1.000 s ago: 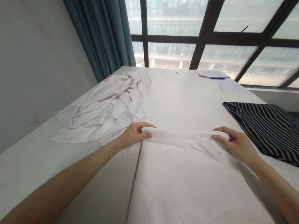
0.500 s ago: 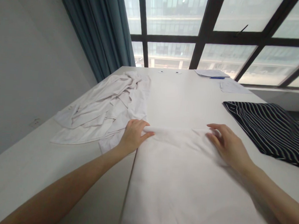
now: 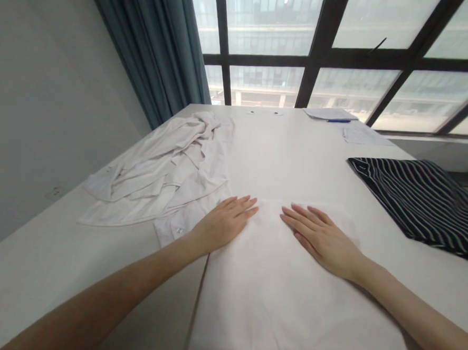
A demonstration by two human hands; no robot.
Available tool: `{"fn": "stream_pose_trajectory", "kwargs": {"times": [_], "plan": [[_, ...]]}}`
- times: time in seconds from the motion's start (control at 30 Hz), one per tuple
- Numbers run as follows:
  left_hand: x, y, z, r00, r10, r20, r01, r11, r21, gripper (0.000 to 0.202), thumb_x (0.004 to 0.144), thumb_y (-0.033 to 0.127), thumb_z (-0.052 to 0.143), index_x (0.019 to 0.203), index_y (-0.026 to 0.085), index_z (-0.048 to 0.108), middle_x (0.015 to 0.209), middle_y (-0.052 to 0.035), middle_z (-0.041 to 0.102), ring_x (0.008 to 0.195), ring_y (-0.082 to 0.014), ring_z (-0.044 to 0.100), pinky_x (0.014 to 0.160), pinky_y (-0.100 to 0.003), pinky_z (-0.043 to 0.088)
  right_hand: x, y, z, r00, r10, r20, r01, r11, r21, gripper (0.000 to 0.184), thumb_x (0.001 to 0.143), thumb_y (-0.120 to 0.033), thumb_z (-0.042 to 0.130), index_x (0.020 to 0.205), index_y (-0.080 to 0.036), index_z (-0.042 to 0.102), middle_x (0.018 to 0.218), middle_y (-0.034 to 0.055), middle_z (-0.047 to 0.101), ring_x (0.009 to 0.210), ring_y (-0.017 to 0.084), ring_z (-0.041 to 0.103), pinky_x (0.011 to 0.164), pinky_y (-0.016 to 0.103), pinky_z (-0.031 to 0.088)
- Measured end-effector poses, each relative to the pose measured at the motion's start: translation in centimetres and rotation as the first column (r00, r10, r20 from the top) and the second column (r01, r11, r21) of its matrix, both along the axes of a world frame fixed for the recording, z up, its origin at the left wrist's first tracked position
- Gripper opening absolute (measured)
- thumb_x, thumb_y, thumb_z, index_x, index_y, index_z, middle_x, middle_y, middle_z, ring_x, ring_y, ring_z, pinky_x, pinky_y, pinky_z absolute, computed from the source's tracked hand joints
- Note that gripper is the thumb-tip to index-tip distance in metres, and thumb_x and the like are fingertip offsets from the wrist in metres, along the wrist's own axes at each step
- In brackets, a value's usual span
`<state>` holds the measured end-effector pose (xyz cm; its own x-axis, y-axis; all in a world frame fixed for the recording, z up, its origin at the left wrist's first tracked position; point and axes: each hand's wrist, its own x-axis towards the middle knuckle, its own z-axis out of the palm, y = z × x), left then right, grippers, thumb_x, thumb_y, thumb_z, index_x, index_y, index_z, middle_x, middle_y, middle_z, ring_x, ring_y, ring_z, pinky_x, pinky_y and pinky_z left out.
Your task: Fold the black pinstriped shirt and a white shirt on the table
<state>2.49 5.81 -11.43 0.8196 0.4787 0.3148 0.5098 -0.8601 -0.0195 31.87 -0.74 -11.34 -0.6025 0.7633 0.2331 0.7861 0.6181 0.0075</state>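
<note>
A folded white cloth garment point(image 3: 274, 299) lies on the white table in front of me, its far edge straight and its near part running to the bottom of the view. My left hand point(image 3: 227, 222) rests flat on its far left corner, fingers stretched out. Palm down, my right hand point(image 3: 319, 235) lies on the far right part with its fingers extended toward the left hand. Neither hand grips the cloth. Just left of my left hand is a crumpled white shirt point(image 3: 187, 161), with a small button showing near its closest edge.
A black garment with white stripes point(image 3: 418, 202) lies at the right table edge. Papers point(image 3: 328, 113) and a blue pen point(image 3: 339, 120) are at the far right of the table point(image 3: 282, 157). Behind stand a blue curtain point(image 3: 158, 49) and a dark-framed window point(image 3: 268, 61).
Both hands have let go of the far edge of the folded garment. They have opened, moved inward and now lie flat on it, and the cloth there looks smoother.
</note>
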Motion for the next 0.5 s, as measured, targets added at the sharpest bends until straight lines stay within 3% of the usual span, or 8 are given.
{"fn": "stream_pose_trajectory", "kwargs": {"times": [0.27,0.5], "plan": [[-0.6,-0.7,0.8,0.986,-0.064,-0.151,0.042,0.989,-0.145,0.059,0.096,0.047,0.050,0.150,0.031,0.032,0.159,-0.0102,0.025,0.147,-0.0280,0.022,0.117,-0.048,0.018,0.3,-0.5,-0.1,0.999,-0.001,0.036,0.001,1.000,-0.021,0.052,0.101,-0.035,0.037,0.152,-0.033,0.028,0.156,0.0007,0.032,0.145,0.024,0.026,0.113,0.052,0.029],[-0.6,0.7,0.8,0.971,-0.041,-0.234,-0.001,0.985,-0.174,0.065,0.096,0.053,0.045,0.153,0.030,0.024,0.161,-0.0105,0.018,0.148,-0.0266,0.016,0.117,-0.048,0.014,1.1,1.0,-0.5,0.996,-0.035,0.077,0.037,0.999,-0.031,0.052,0.101,-0.043,0.034,0.153,-0.036,0.024,0.157,-0.0016,0.030,0.146,0.024,0.023,0.114,0.052,0.025]]}}
